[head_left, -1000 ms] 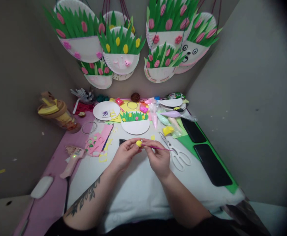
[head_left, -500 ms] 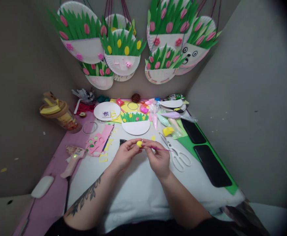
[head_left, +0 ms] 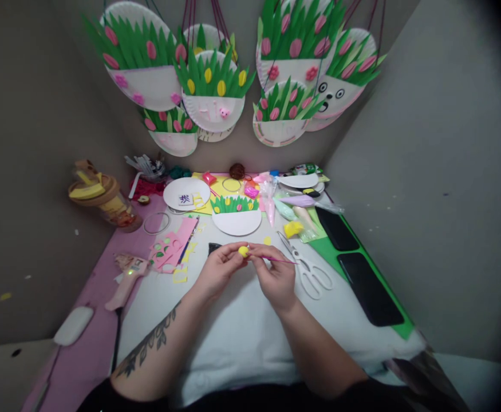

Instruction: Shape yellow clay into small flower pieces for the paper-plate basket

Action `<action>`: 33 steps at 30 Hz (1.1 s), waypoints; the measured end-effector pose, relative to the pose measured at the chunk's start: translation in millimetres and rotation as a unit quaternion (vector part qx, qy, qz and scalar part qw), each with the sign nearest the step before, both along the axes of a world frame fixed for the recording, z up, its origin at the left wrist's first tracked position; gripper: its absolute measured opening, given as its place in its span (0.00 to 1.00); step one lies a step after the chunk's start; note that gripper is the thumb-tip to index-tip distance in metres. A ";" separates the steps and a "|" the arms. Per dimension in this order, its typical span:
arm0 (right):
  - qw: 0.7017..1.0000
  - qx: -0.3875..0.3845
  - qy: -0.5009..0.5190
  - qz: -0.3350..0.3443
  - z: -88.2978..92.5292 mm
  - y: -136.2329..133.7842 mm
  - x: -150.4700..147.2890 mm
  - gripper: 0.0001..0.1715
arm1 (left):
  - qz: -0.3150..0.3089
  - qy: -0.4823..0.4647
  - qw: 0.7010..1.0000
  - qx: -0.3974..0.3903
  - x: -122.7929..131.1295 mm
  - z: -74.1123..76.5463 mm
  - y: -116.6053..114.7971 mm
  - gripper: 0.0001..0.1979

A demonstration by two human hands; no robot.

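Between the fingertips of my left hand [head_left: 219, 268] is a small round yellow clay ball [head_left: 243, 251]. My right hand [head_left: 276, 274] grips a thin magenta stick tool [head_left: 278, 260], whose near end points right while its tip meets the ball; the exact contact is hidden by the fingers. Both hands are closed and close together over the white cloth. Just beyond them lies a half paper plate [head_left: 237, 223] with green paper grass and small yellow and pink flowers. White-handled scissors [head_left: 312, 274] rest beside my right hand.
A pink glue gun [head_left: 127, 283] with a lit green light stands at left, near pink paper scraps [head_left: 175, 246]. Two black phones [head_left: 370, 289] lie at right. Piping bags [head_left: 299, 201] and a yellow clay lump [head_left: 293, 229] sit at back right. Decorated plates [head_left: 213, 111] hang on the wall.
Almost nothing differs. Both hands keep the yellow ball and the stick in nearly the same place, with only a very slight shift of the right hand.
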State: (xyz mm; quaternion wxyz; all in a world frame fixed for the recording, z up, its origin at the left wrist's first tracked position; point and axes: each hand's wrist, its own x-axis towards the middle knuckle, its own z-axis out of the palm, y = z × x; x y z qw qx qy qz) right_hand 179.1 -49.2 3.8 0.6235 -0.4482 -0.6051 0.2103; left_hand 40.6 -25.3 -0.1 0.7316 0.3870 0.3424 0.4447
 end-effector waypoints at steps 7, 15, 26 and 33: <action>1.000 0.008 -0.014 -0.003 1.3 0.6 0.6 0.08 | 0.003 0.001 1.000 -0.006 1.0 1.6 -0.5 0.15; 1.000 0.000 -0.025 -0.009 2.6 0.6 0.0 0.07 | 0.009 0.001 1.000 -0.007 1.5 2.6 -1.0 0.15; 1.000 -0.004 -0.030 -0.008 1.5 1.3 -0.3 0.06 | 0.005 -0.001 1.000 -0.003 1.5 1.6 -0.6 0.15; 0.999 -0.013 0.033 0.000 -4.3 0.8 0.3 0.04 | 0.018 -0.004 1.000 -0.026 1.9 5.6 -1.9 0.15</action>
